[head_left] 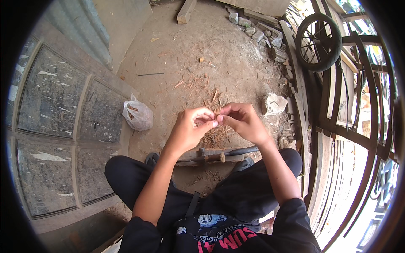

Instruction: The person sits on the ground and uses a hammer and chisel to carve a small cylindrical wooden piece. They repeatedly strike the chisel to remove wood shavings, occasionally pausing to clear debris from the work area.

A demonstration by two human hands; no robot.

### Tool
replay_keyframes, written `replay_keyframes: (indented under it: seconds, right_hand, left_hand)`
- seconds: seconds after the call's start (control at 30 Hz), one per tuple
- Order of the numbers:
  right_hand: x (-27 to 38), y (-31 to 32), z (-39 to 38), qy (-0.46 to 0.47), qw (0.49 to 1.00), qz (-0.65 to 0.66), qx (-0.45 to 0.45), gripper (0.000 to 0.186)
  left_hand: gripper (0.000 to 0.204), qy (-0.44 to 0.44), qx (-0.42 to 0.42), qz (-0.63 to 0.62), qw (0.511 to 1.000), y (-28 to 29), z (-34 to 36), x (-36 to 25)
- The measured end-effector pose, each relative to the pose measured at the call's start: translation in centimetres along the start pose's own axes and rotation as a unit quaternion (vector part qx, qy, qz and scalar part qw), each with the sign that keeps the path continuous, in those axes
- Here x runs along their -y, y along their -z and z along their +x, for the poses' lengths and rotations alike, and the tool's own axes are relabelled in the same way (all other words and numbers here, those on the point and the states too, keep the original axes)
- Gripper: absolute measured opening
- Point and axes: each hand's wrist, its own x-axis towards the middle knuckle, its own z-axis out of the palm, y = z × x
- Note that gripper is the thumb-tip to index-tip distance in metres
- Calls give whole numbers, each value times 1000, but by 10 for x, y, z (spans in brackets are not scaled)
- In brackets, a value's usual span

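My left hand (193, 127) and my right hand (244, 122) meet in the middle of the view. Fingertips of both are pinched around a small bundle of thin wood splinters (217, 110), whose loose ends stick up between them. My fingers hide the bundle's lower part. Beneath and beyond the hands, a heap of reddish-brown wood slivers (218, 138) lies on the dirt floor. Closer to me, a tool with a dark handle (241, 151) and a short wooden piece (214, 158) rest on a low plank between my feet.
A white plastic bag (138, 114) sits left, beside a weathered panelled door (48, 95). To the right are a pale stone block (274, 104), a spoked wheel (318, 42) and wooden framing (371, 105). Rubble (257, 35) and a wooden beam (186, 12) lie farther off.
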Motion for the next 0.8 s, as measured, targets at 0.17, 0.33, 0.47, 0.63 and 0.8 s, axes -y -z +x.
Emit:
replay_keyframes:
  seconds: [0.17,0.33,0.47,0.63,0.8]
  right_hand:
    - [0,-4,-1,-9,1000,-2,-20,10]
    - [0,-3,1,-35,999,-17,-32,10]
    - [2,-1,2,-33,999,5,-31,11]
    - [5,1,0,-35,999,38,-8,16]
    - [5,10,0,-47,997,51,14,16]
  left_hand:
    - [9,-5,9,28,1000,-3,-1,2]
    - [8,15,1,4,1000,-5,-1,3]
    - [10,20,-16,-93,995,-5,0,7]
    - [13,25,-18,-74,997,-3,2,9]
    - [14,-3,-49,40,998,-4,2,12]
